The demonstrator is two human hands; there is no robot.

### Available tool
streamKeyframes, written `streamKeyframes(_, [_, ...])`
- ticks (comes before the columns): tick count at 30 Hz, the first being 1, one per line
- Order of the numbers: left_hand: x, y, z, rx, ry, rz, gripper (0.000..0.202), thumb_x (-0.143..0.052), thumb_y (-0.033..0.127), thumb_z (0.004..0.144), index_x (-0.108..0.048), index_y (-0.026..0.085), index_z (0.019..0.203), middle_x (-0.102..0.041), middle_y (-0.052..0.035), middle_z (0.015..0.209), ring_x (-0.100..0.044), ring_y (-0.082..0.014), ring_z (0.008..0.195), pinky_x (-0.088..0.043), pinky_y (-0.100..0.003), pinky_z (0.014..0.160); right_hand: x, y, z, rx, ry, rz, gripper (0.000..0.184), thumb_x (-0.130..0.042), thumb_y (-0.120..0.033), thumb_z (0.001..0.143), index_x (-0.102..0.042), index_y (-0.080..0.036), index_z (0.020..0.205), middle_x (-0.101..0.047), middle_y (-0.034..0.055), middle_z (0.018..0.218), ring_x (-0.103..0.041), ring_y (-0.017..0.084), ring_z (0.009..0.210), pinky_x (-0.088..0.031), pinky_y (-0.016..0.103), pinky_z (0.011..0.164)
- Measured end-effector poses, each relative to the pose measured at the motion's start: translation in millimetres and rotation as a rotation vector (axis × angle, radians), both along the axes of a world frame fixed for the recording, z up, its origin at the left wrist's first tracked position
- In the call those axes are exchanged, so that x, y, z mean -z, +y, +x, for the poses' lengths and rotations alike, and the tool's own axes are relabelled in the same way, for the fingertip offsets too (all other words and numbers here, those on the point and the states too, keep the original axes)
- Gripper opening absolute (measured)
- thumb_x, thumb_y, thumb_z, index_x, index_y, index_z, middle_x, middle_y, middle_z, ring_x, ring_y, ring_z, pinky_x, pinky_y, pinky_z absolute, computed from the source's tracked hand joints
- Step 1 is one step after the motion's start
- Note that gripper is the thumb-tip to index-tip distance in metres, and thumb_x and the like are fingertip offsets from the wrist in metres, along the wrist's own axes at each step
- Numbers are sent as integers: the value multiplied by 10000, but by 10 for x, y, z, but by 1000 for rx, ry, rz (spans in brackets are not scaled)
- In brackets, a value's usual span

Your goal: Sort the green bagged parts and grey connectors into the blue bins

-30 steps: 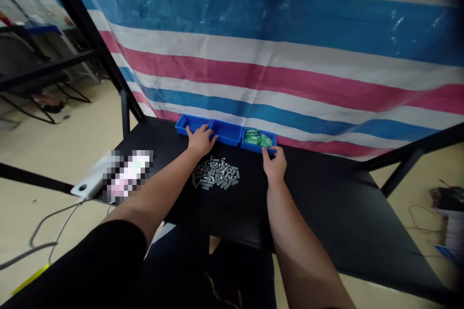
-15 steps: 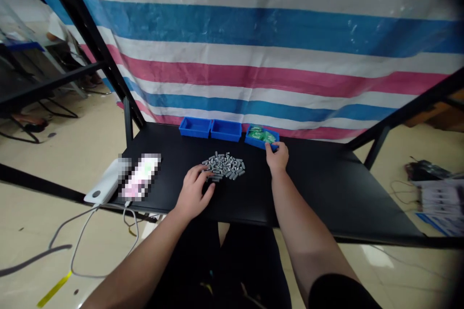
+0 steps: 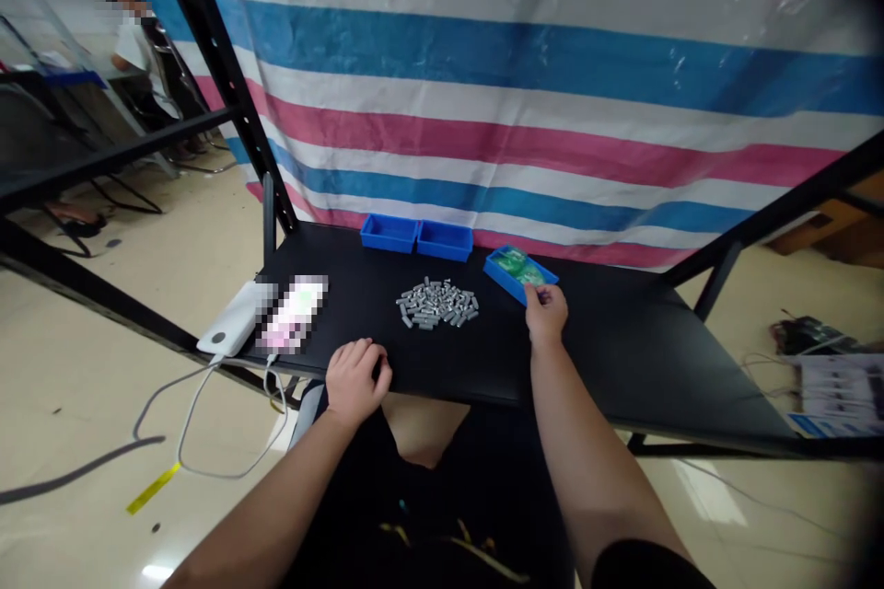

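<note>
- shifted since the last shot: the shallow blue plastic tray (image 3: 501, 283) now sits angled out of line, and the left hand (image 3: 355, 382) has pulled back to the near edge of the matte black table (image 3: 622, 359)
- right hand (image 3: 545, 313): about 3 o'clock from the pile, thumb and fingertips pinched together on the tray's near rim, though the contact is small to make out
- left hand: fingers pressed together and curled, about 7 o'clock from the pile, can't tell if anything's tucked inside
- the loose heap of small grey metal cylinders (image 3: 437, 302) lies mid-table, nobody touching it
- risk: pinching just one corner could tip the tray and slide its contents out, and a hand dragged through the heap could roll cylinders off the edge
- containers: the angled tray, about 2 o'clock from the heap, holds shiny green packets (image 3: 521, 270); two matching blue plastic trays (image 3: 389, 244) (image 3: 445, 253) at about 11 and 12 o'clock show nothing inside
- white power bank (image 3: 235, 317) at about 9 o'clock, its white cable (image 3: 207, 423) trailing off the table
</note>
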State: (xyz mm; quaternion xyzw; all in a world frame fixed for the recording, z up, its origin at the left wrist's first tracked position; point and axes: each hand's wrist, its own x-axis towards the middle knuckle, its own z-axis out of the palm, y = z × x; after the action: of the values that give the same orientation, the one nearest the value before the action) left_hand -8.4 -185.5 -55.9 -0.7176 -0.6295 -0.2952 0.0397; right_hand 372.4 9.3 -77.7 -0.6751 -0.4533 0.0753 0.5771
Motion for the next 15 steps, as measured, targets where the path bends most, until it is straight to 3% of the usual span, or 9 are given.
streamKeyframes(3, [-49, -29, -22, 36, -8, 0, 138, -530, 267, 957, -668, 262, 952, -729, -72, 1044, -681, -264, 1064, -488, -434, 995, 64, -176, -21, -58, 194, -7, 790, -833, -585, 681, -552, -151, 1278, -554, -45, 775, -562, 165, 676, -495, 323, 695])
streamKeyframes(5, [-104, -33, -30, 19, -27, -26, 131, -525, 282, 960, -656, 267, 961, -715, -65, 1008, -675, -262, 1024, -492, -436, 967, 88, -315, -39, -155, 294, -33, 1120, -896, -563, 625, -366, -142, 1517, -576, -58, 795, -591, 167, 690, -501, 305, 674])
streamKeyframes(7, [-168, 9, -10, -31, -52, -73, 122, -549, 321, 945, -646, 272, 1001, -698, -65, 998, -660, -274, 998, -498, -449, 929, 83, -422, -67, -272, 342, -75, 1300, -923, -552, 595, -228, -146, 1616, -566, -72, 788, -601, 170, 699, -503, 290, 639])
streamKeyframes(11, [-261, 291, 138, -17, -94, -158, 425, -654, 411, 862, -599, 264, 1257, -646, -117, 1274, -598, -347, 1226, -496, -517, 1013, 25, -481, -135, -364, 317, -101, 1313, -920, -568, 568, -282, -120, 1624, -455, -106, 711, -546, 158, 639, -517, 304, 592])
streamKeyframes(15, [-256, 712, 415, 140, -156, -175, 782, -731, 488, 808, -458, 222, 1490, -421, -181, 1605, -334, -386, 1554, -359, -571, 1231, -35, -497, -184, -274, 178, -30, 1229, -871, -599, 618, -337, -108, 1610, -446, -93, 736, -518, 147, 630, -544, 342, 656])
